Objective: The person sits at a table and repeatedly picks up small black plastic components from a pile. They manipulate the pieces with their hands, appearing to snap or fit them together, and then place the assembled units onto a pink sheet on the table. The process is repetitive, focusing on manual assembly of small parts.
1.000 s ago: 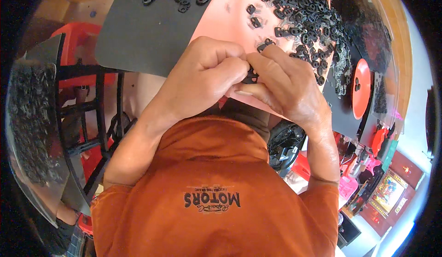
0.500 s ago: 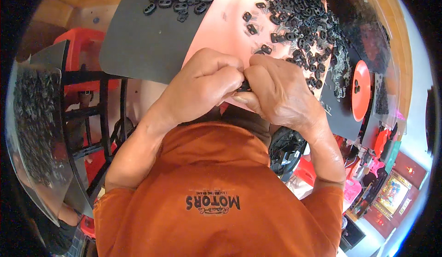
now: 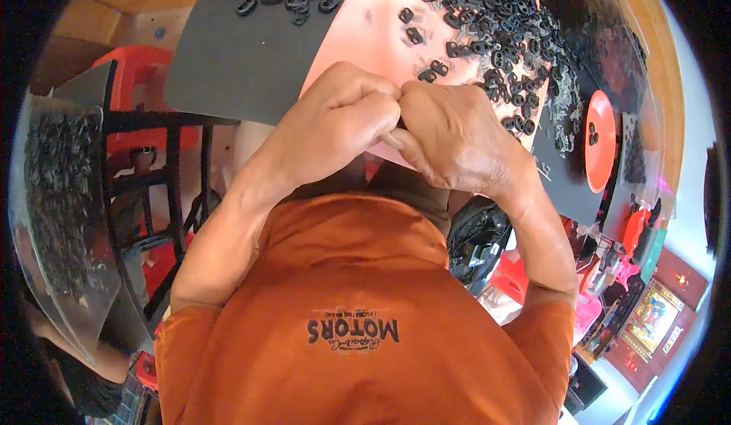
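"What does your feed show?"

"I see left hand (image 3: 339, 120) and right hand (image 3: 461, 137) touching, both curled; fingertips hidden, so I can't tell whether they grip."

"The black pieces (image 3: 497, 27)?"

"Scattered far right on the pink sheet (image 3: 381, 38); others far left on the grey board (image 3: 236, 71)."

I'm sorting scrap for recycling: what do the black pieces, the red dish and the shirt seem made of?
Black pieces: probably moulded plastic, satin, from their similar rounded shapes.
Red dish: likely smooth plastic, given its even colour, though coated metal is possible.
Shirt: matte cloth, from its soft folds.
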